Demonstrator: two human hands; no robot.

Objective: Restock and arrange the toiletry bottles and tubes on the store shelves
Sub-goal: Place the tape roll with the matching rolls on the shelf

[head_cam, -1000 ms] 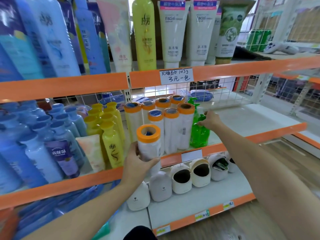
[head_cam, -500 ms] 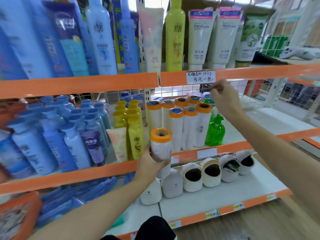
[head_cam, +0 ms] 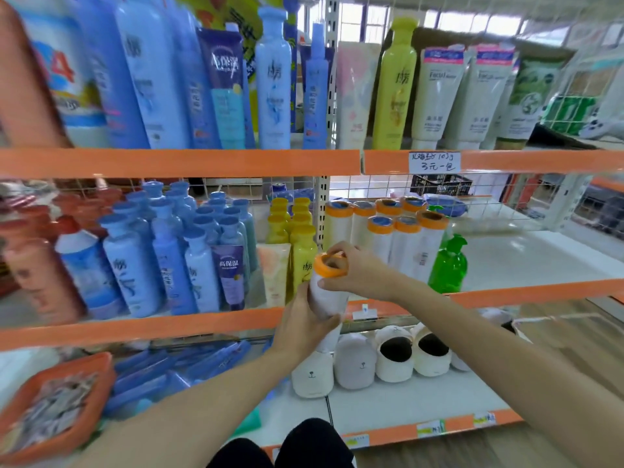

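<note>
In front of the middle shelf (head_cam: 141,325) I hold a white roll with an orange end (head_cam: 329,288). My left hand (head_cam: 302,327) grips its lower body from below. My right hand (head_cam: 358,270) curls over its orange top. Behind it several more white rolls with orange ends (head_cam: 388,231) stand upright on the shelf, next to a green pump bottle (head_cam: 448,265). Left of them stand yellow bottles (head_cam: 297,231), a peach tube (head_cam: 273,268) and many blue bottles (head_cam: 158,251). The top shelf (head_cam: 182,162) carries tall blue bottles, tubes and a yellow-green bottle (head_cam: 395,86).
The bottom shelf holds white bear-faced slippers (head_cam: 354,364), blue flat packs (head_cam: 175,369) and an orange tray (head_cam: 50,403) of small items. A handwritten price tag (head_cam: 434,162) hangs on the top shelf edge. The middle shelf surface (head_cam: 533,255) right of the green bottle is bare white.
My right hand came down from the price tag and closed over the top of the roll that my left hand holds. The view shifted left and the roll rose slightly.
</note>
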